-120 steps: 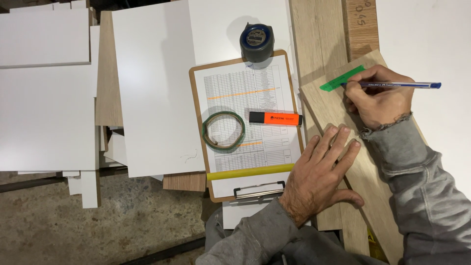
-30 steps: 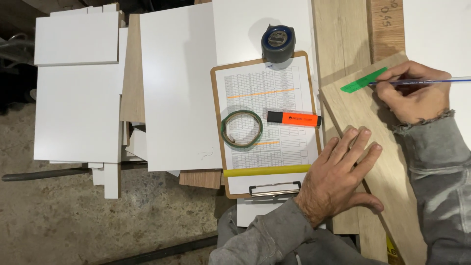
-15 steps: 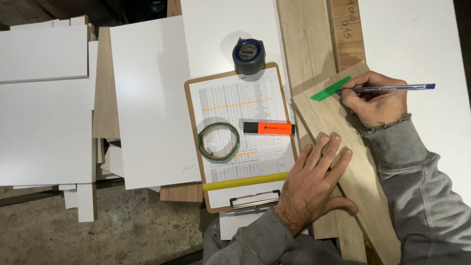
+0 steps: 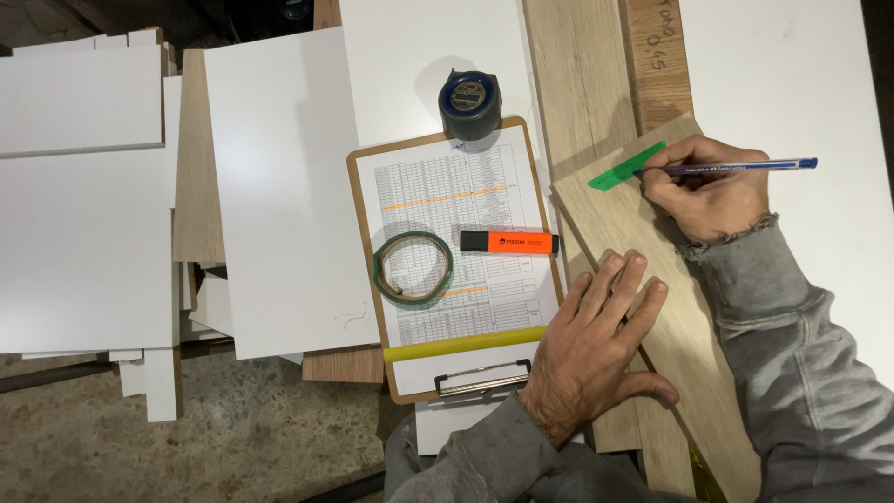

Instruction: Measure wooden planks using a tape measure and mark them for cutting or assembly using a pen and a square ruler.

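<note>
My right hand [image 4: 712, 194] grips a blue pen [image 4: 745, 168], its tip on a strip of green tape [image 4: 626, 166] stuck on a narrow light-wood board [image 4: 670, 307]. My left hand [image 4: 596, 349] lies flat, fingers spread, on the same board and the clipboard's edge. The clipboard [image 4: 456, 256] holds a printed table sheet. On it lie an orange highlighter [image 4: 509, 243], a green tape ring [image 4: 413, 268] and a yellow strip [image 4: 464, 344] near the clip.
A dark tape measure [image 4: 469, 101] sits above the clipboard. White panels [image 4: 279, 186] are stacked to the left, more [image 4: 84, 196] at the far left over concrete floor [image 4: 233, 438]. Wood planks [image 4: 596, 65] run upward; a large white panel [image 4: 792, 84] lies to the right.
Only the camera view shifted a little. Both hands keep their places, the pen stays at the green tape.
</note>
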